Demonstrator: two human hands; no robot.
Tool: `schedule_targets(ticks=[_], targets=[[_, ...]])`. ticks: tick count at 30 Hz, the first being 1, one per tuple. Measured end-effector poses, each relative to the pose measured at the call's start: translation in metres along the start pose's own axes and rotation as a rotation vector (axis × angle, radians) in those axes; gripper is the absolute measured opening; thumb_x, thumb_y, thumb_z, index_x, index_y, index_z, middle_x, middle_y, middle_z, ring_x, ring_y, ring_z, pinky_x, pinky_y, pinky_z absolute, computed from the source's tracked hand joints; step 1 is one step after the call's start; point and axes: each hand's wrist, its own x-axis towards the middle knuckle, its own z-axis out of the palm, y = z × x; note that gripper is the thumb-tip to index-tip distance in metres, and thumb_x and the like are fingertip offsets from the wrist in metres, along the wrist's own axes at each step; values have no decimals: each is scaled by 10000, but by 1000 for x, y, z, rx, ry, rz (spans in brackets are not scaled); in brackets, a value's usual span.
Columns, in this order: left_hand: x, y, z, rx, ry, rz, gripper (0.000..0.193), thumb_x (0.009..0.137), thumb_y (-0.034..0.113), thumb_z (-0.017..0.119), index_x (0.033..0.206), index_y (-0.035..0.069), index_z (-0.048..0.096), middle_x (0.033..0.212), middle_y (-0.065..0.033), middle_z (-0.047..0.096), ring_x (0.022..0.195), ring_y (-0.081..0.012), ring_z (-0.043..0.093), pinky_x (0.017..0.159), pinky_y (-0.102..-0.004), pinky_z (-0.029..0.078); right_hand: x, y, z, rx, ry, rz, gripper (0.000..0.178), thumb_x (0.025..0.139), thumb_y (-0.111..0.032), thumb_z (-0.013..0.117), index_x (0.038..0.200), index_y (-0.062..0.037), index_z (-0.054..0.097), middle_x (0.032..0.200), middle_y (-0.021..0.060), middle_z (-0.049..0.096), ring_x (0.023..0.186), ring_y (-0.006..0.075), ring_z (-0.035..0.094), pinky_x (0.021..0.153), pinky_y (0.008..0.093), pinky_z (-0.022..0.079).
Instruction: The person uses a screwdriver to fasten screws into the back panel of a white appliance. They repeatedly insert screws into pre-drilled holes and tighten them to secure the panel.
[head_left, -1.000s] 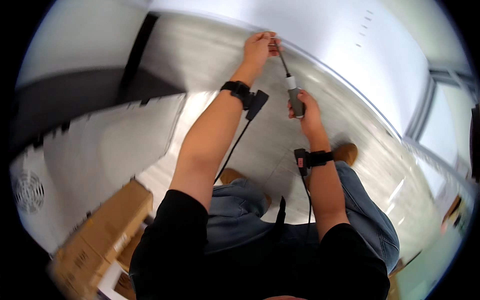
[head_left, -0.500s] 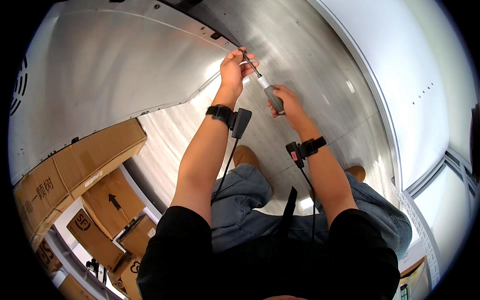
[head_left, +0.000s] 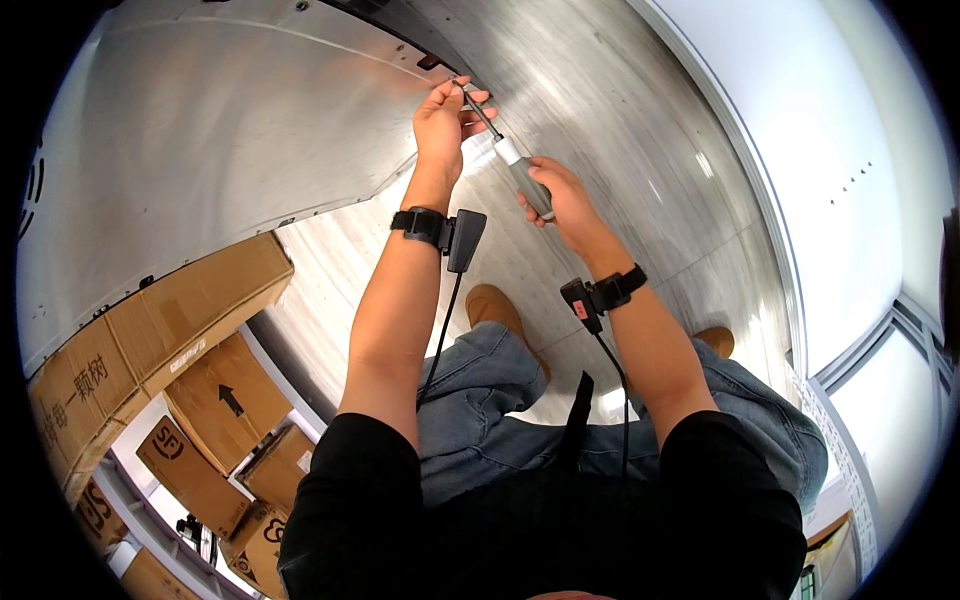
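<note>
A screwdriver [head_left: 507, 151] with a grey handle and white collar slants up and to the left between my hands. My right hand [head_left: 568, 205] is closed around its handle. Thumb and forefinger of my left hand [head_left: 440, 125] pinch the shaft by its tip, while the other fingers stay loosely apart. The tip lies at the edge of a large silver metal panel [head_left: 240, 130], close to a small dark slot. Whether a screw sits between the pinching fingers is too small to tell.
Cardboard boxes [head_left: 228, 400] are stacked at the lower left, by the panel's near edge. A white wall panel [head_left: 810, 150] curves along the right. Grey wood-look flooring [head_left: 640, 140] lies between. Cables hang from black straps on both my wrists.
Both hands and the screwdriver have shifted slightly left and up along the panel's edge. The grip of each hand stays the same.
</note>
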Motion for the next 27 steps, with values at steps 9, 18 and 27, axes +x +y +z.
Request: schedule_targets(ticks=[9, 18, 27], targets=[[1, 3, 4, 3, 22, -4, 233, 988, 157, 393, 1108, 46, 560, 923, -85, 668, 731, -177, 652, 619, -260, 516, -2, -4, 4, 118, -8, 70, 333, 922, -297, 427, 1099, -41, 545, 743, 53, 584, 550, 120, 508, 499, 270, 392], [4, 0, 1, -45, 37, 5, 172, 948, 174, 499, 1032, 47, 579, 877, -77, 668, 688, -154, 653, 569, -246, 500, 0, -2, 14, 20, 92, 20, 300, 911, -219, 523, 1132, -16, 523, 763, 40, 567, 632, 113, 518, 582, 266, 435], [5, -5, 7, 71, 136, 27, 163, 849, 122, 680, 969, 31, 618, 750, -15, 601, 643, -124, 609, 564, -253, 494, 19, 11, 14, -667, 232, -222, 322, 772, -205, 700, 958, 38, 599, 858, 109, 593, 725, 215, 565, 642, 366, 449]])
